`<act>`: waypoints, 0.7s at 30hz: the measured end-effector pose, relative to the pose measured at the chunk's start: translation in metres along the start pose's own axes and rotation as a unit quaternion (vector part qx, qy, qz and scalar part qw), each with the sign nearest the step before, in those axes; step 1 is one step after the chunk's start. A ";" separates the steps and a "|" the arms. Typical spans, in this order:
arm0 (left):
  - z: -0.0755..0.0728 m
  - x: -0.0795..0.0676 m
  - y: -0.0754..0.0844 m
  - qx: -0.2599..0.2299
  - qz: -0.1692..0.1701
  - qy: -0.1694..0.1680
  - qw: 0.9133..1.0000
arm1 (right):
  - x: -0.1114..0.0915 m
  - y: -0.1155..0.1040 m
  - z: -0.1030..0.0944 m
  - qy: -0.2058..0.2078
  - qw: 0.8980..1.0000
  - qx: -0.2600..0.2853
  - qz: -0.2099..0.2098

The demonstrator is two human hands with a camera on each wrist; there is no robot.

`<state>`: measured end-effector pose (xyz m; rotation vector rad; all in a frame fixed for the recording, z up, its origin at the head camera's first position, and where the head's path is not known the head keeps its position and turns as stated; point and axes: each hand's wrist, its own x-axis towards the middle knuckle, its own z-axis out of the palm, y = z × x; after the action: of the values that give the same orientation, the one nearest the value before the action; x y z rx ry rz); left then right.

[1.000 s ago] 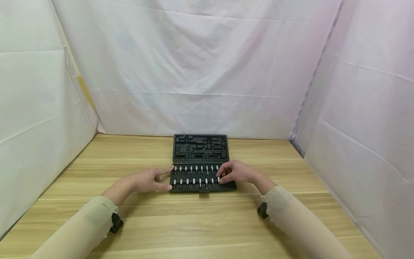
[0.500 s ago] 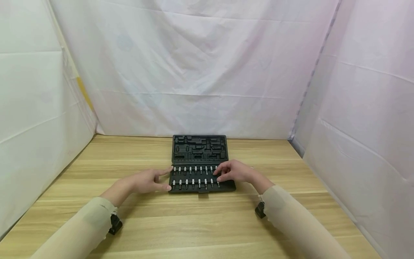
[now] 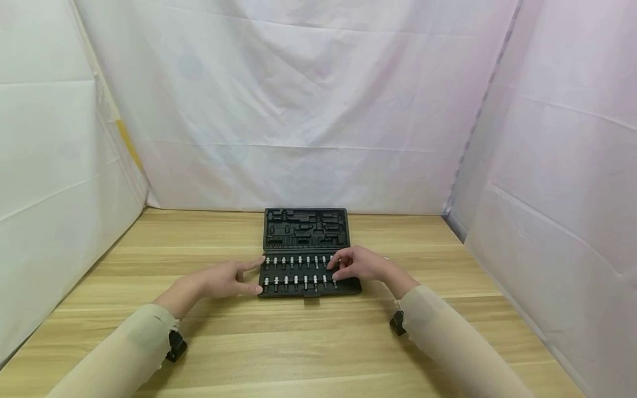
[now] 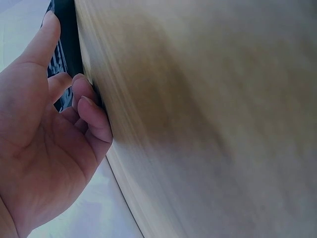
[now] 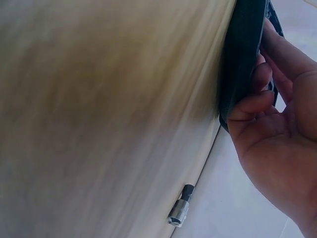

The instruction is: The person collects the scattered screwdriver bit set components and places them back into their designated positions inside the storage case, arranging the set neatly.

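Observation:
An open black plastic case (image 3: 311, 271) holds two rows of chrome bit sockets (image 3: 296, 281) in its tray. My left hand (image 3: 225, 279) lies at its left edge, index finger and thumb spread and touching the two corners; in the left wrist view its remaining fingers curl loosely beside the case. My right hand (image 3: 362, 264) is over the tray's right end, thumb tip right at the last front-row socket (image 3: 335, 284), index fingertip close behind it; I cannot tell whether it grips that socket. In the right wrist view the lower fingers bend against the case's side wall.
The case's moulded lid (image 3: 307, 228) leans back, its slots bare. A loose bit socket (image 5: 181, 207) lies on the wooden table (image 3: 278, 348) to the right of the case, mostly behind the right hand in the head view. White cloth walls (image 3: 298, 110) stand behind and at both sides.
My right thumb and index finger have shifted slightly left over the tray and cover more of the last front-row socket. The left hand keeps its place at the case's edge.

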<state>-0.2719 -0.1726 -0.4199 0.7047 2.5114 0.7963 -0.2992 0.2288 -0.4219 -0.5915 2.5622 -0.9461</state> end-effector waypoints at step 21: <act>0.000 0.000 0.000 0.003 -0.002 0.003 1.000 | 0.000 0.000 -0.001 -0.005 1.000 -0.004 0.000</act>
<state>-0.2720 -0.1724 -0.4194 0.7002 2.5210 0.7907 -0.2994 0.2297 -0.4215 -0.5966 2.5582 -0.9318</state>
